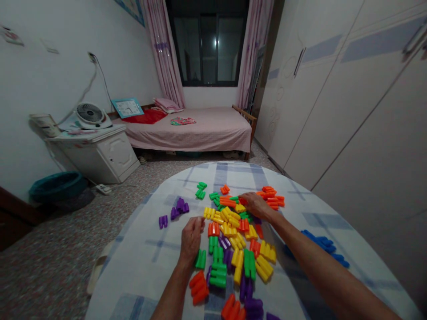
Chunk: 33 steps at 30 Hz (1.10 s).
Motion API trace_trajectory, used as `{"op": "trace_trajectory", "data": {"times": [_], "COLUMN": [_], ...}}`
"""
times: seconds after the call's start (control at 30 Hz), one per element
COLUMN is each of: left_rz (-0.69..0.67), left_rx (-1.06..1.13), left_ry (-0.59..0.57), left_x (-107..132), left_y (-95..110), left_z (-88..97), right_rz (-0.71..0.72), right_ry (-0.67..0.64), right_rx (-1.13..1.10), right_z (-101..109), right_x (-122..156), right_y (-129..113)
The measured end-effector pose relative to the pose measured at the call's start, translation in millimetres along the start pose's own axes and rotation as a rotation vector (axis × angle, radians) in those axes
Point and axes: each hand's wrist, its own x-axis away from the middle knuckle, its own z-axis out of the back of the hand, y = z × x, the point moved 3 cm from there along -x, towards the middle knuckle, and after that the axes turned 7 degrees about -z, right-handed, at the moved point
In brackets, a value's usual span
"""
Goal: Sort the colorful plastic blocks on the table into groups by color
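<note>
A heap of plastic building blocks (pixel 233 240) in yellow, green, orange, red and purple lies on a round table covered by a white and blue checked cloth (pixel 143 253). My left hand (pixel 191 235) rests palm down at the heap's left edge, fingers curled, next to yellow and red blocks. My right hand (pixel 255 204) reaches to the far side of the heap with its fingers closed around a red block (pixel 243 201), beside a small pile of orange blocks (pixel 273 198). Purple blocks (pixel 178 209) and green blocks (pixel 201 190) lie apart at the left.
Blue blocks (pixel 325 246) lie at the table's right, beyond my right forearm. Behind the table are a bed with a pink cover (pixel 200 126), a white cabinet with a fan (pixel 96 149) at the left, a teal basin (pixel 55 186) on the floor, and white wardrobes (pixel 350 98) at the right.
</note>
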Motion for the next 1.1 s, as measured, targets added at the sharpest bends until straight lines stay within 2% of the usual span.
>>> {"op": "trace_trajectory", "data": {"times": [0.17,0.33,0.4,0.5,0.6,0.73,0.9,1.1], "left_rz": [-0.006,-0.010,-0.015,-0.018,-0.015,-0.011,-0.006,-0.017], "left_rx": [-0.025,-0.029,-0.028,-0.033,-0.030,-0.022,-0.032,-0.026], "left_ry": [0.002,0.004,0.007,0.013,0.008,0.016,0.007,-0.009], "left_x": [-1,-1,-1,0,0,0,-1,-1], "left_y": [-3,-3,-2,-1,-1,0,-1,-3], "left_z": [-0.4,-0.7,-0.7,-0.4,-0.2,0.2,-0.2,-0.5], "right_rz": [-0.048,-0.186,-0.197,-0.117,-0.018,-0.006,0.008,0.090], "right_ry": [0.015,0.106,0.141,0.151,0.118,0.093,0.125,0.032], "right_rx": [0.036,0.086,0.069,-0.010,-0.113,-0.193,-0.175,-0.089], "right_z": [-1,15,20,18,7,-5,-3,-3], "right_x": [1,7,7,1,-7,-15,-27,-54], "right_y": [5,17,18,7,-10,-19,-22,-35]}}
